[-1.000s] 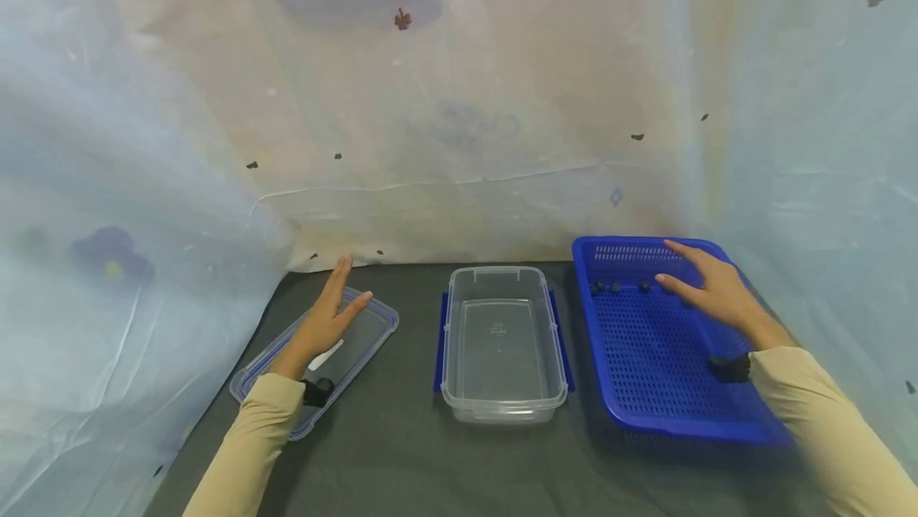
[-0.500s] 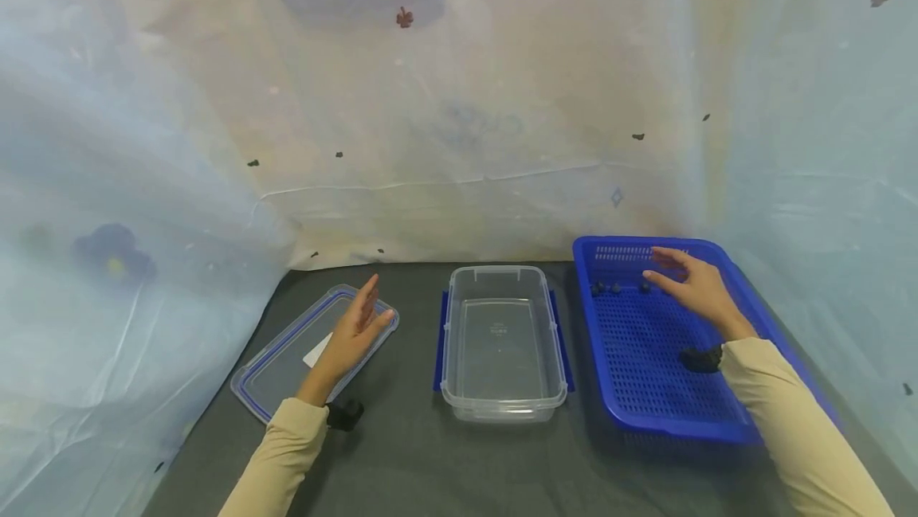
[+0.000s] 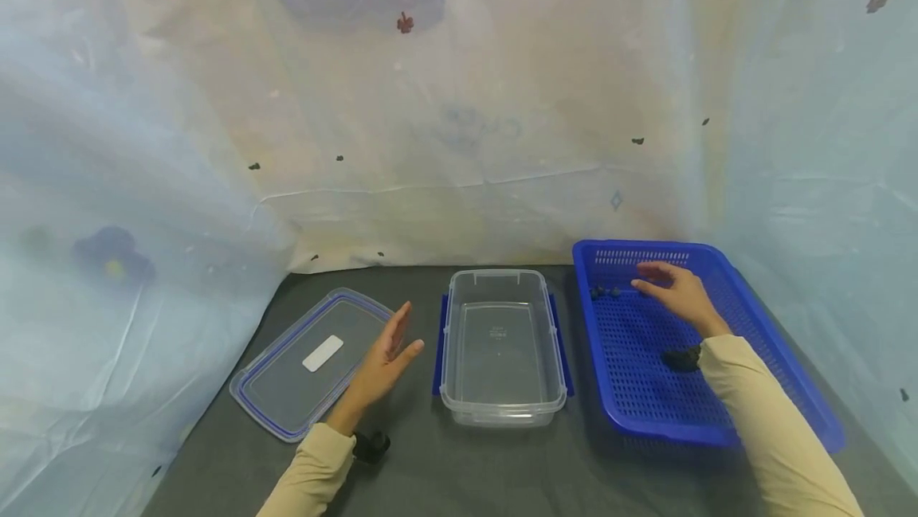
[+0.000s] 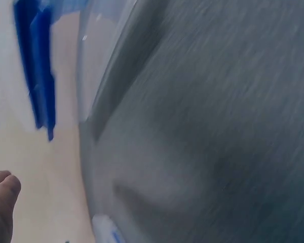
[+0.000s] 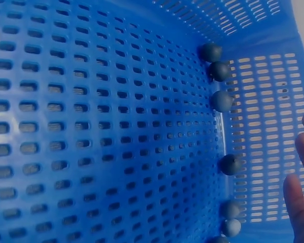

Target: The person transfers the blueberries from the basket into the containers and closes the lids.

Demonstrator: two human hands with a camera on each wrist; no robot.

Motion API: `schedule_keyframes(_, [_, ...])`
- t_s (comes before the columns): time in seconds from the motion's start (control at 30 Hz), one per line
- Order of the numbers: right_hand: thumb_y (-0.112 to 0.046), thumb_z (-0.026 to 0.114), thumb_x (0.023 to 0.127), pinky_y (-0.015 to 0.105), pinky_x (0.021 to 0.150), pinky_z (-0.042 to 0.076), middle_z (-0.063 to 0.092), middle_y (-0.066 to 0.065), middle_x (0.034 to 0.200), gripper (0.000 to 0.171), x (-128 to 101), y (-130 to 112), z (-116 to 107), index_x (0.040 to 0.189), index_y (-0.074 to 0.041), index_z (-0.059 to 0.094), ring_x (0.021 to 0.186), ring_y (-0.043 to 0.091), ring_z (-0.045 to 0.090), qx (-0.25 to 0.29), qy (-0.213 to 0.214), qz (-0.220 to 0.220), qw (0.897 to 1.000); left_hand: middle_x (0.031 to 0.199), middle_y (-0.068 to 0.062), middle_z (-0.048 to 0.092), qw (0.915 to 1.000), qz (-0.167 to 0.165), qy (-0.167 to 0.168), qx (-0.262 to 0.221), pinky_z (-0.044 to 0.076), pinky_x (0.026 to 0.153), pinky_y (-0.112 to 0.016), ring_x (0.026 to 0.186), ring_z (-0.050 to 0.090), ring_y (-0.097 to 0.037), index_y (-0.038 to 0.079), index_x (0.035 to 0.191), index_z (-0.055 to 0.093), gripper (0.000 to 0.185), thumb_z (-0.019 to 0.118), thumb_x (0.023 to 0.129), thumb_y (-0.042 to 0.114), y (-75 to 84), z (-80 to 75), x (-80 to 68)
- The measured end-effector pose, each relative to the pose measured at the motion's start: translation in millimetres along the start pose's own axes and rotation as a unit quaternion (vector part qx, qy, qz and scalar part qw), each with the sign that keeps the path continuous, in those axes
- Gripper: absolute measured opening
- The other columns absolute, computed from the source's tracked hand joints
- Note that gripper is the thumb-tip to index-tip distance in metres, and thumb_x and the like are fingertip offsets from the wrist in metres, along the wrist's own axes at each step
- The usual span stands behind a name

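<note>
My right hand hovers over the far part of a blue perforated plastic basket, fingers loosely bent and holding nothing. Several small, dark, round berries, blueberry-like, line the foot of the basket's far wall; in the right wrist view one berry lies among them, and my fingertips appear at the right edge, apart from them. My left hand is in the air between a clear rectangular lid and a clear plastic food container, fingers extended, touching neither.
The container stands uncovered mid-table, its blue side latches folded outward. The lid, with a blue seal and a white label, lies slanted on the dark grey tablecloth. A patterned plastic curtain rises behind and along both sides.
My left hand has come right and nearer, off the lid towards the container. The right hand has shifted left and slightly lower above the basket, its fingers bending more.
</note>
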State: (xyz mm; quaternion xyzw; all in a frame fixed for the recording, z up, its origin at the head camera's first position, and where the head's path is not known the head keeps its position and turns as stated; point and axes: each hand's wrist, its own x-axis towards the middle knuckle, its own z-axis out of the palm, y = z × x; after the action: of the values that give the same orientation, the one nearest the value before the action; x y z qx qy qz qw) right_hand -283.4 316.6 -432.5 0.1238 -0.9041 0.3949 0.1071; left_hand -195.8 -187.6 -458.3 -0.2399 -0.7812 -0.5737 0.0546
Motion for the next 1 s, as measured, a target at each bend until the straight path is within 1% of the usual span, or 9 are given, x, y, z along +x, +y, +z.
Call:
schedule_keyframes(0.13, [-0.024, 0.066, 0.095, 0.061, 0.09, 0.042, 0.058, 0.031, 0.122, 0.049, 3.5, 3.9, 7.5, 0.128, 0.01, 0.055, 0.11, 0.047, 0.055, 0.003, -0.017, 0.007, 1.0, 0.156, -0.024, 0.016, 0.9998, 0.019, -0.007, -0.005, 0.018, 0.109, -0.049, 0.142, 0.016, -0.04, -0.005, 0.152, 0.017, 0.069, 0.057, 0.096, 0.002, -5.7, 15.5, -6.4])
schedule_keyframes(0.23, [-0.024, 0.066, 0.094, 0.06, 0.091, 0.042, 0.058, 0.031, 0.122, 0.048, 5.3, 5.6, 14.9, 0.127, 0.01, 0.056, 0.11, 0.047, 0.055, -0.001, -0.027, 0.011, 1.0, 0.157, -0.024, 0.014, 0.9996, 0.023, -0.013, -0.006, 0.018, 0.109, -0.046, 0.142, 0.015, -0.04, -0.005, 0.152, 0.016, 0.073, 0.06, 0.094, 0.001, -9.2, 24.0, -10.9])
schedule_keyframes(0.37, [-0.024, 0.067, 0.094, 0.06, 0.092, 0.042, 0.057, 0.032, 0.123, 0.049, 8.1, 7.2, 24.4, 0.127, 0.01, 0.055, 0.112, 0.047, 0.054, -0.005, -0.044, 0.016, 0.999, 0.156, -0.028, 0.012, 0.9996, 0.02, -0.011, -0.018, 0.019, 0.109, -0.044, 0.14, 0.016, -0.043, -0.006, 0.151, 0.016, 0.078, 0.065, 0.091, 0.001, -13.2, 32.5, -15.7])
schedule_keyframes(0.47, [-0.023, 0.067, 0.094, 0.06, 0.092, 0.042, 0.056, 0.032, 0.124, 0.049, 9.7, 9.1, 29.1, 0.127, 0.01, 0.055, 0.113, 0.047, 0.054, -0.01, -0.051, 0.027, 0.998, 0.155, -0.03, 0.01, 0.9993, 0.02, -0.019, -0.026, 0.018, 0.11, -0.038, 0.14, 0.015, -0.044, -0.008, 0.151, 0.014, 0.083, 0.068, 0.089, 0.003, -15.9, 38.4, -18.5])
schedule_keyframes(0.63, [-0.019, 0.068, 0.093, 0.06, 0.093, 0.042, 0.057, 0.033, 0.123, 0.046, 11.5, 12.8, 33.7, 0.126, 0.011, 0.055, 0.112, 0.048, 0.054, -0.012, -0.05, 0.045, 0.998, 0.157, -0.028, 0.006, 0.9982, 0.023, -0.033, -0.045, 0.017, 0.109, -0.023, 0.141, 0.013, -0.044, -0.008, 0.151, 0.01, 0.09, 0.072, 0.087, 0.005, -18.0, 46.6, -20.1])
schedule_keyframes(0.73, [-0.018, 0.068, 0.093, 0.059, 0.092, 0.043, 0.056, 0.033, 0.123, 0.045, 13.3, 15.2, 36.5, 0.125, 0.012, 0.055, 0.112, 0.048, 0.054, -0.007, -0.039, 0.05, 0.998, 0.157, -0.027, 0.003, 0.9973, 0.022, -0.034, -0.061, 0.019, 0.108, -0.02, 0.141, 0.013, -0.044, -0.007, 0.152, 0.007, 0.094, 0.073, 0.085, 0.005, -17.2, 50.1, -19.4])
schedule_keyframes(0.8, [-0.017, 0.068, 0.092, 0.059, 0.091, 0.043, 0.056, 0.034, 0.122, 0.045, 14.5, 16.6, 38.3, 0.123, 0.012, 0.056, 0.112, 0.049, 0.054, -0.005, -0.027, 0.051, 0.998, 0.158, -0.026, 0.001, 0.9972, 0.017, -0.034, -0.065, 0.02, 0.108, -0.021, 0.141, 0.013, -0.043, -0.007, 0.152, 0.006, 0.097, 0.075, 0.084, 0.006, -16.3, 52.0, -18.5])
schedule_keyframes(0.87, [-0.016, 0.069, 0.092, 0.059, 0.09, 0.044, 0.057, 0.034, 0.12, 0.044, 15.7, 18.2, 40.1, 0.122, 0.013, 0.056, 0.11, 0.049, 0.055, -0.007, -0.014, 0.053, 0.998, 0.158, -0.025, 0.001, 0.9977, 0.008, -0.035, -0.057, 0.02, 0.109, -0.026, 0.142, 0.012, -0.042, -0.005, 0.153, 0.006, 0.1, 0.077, 0.083, 0.009, -15.2, 53.7, -17.8])
schedule_keyframes(1.0, [-0.013, 0.07, 0.09, 0.058, 0.088, 0.045, 0.059, 0.035, 0.116, 0.041, 17.7, 21.0, 43.7, 0.118, 0.015, 0.057, 0.107, 0.049, 0.056, -0.008, 0.002, 0.06, 0.998, 0.159, -0.023, 0.003, 0.9992, -0.004, -0.031, -0.025, 0.018, 0.11, -0.046, 0.143, 0.01, -0.04, -0.001, 0.154, 0.008, 0.106, 0.081, 0.079, 0.017, -13.3, 56.7, -16.7])
